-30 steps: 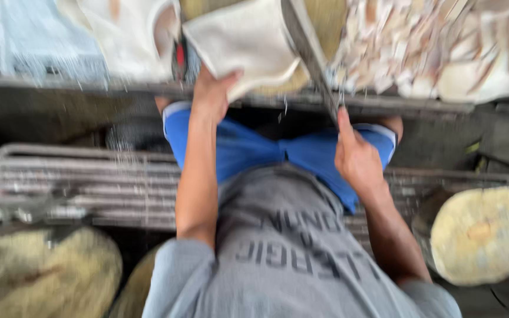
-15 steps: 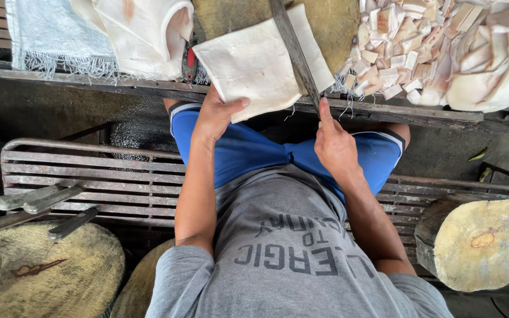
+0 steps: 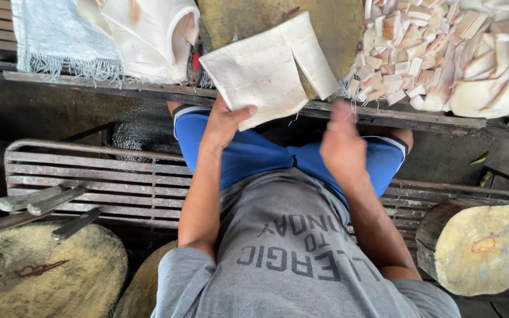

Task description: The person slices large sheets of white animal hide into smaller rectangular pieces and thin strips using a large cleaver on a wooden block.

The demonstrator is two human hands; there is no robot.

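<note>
My left hand (image 3: pixel 225 121) grips the near edge of a flat white slab (image 3: pixel 260 73) that lies on a round wooden chopping block (image 3: pixel 331 23). A narrower strip (image 3: pixel 312 52) of the same white material sits split off along the slab's right side. My right hand (image 3: pixel 343 147) is blurred and hangs above my blue shorts (image 3: pixel 248 156), just below the block's edge and apart from the slab. No blade shows in or near it. A heap of small cut white pieces (image 3: pixel 396 59) lies to the right of the block.
Larger pale chunks (image 3: pixel 490 76) fill the top right. A white woven cloth (image 3: pixel 60 35) and folded white slabs (image 3: pixel 148 35) lie top left. Several knives (image 3: pixel 36 200) rest on a metal grate (image 3: pixel 119 182) beside a round block (image 3: pixel 42 277). A wooden stump (image 3: pixel 484 247) stands at right.
The long blade that lay across the slab is gone from view. My right hand has dropped back from the slab toward my lap. A strip now lies split from the slab.
</note>
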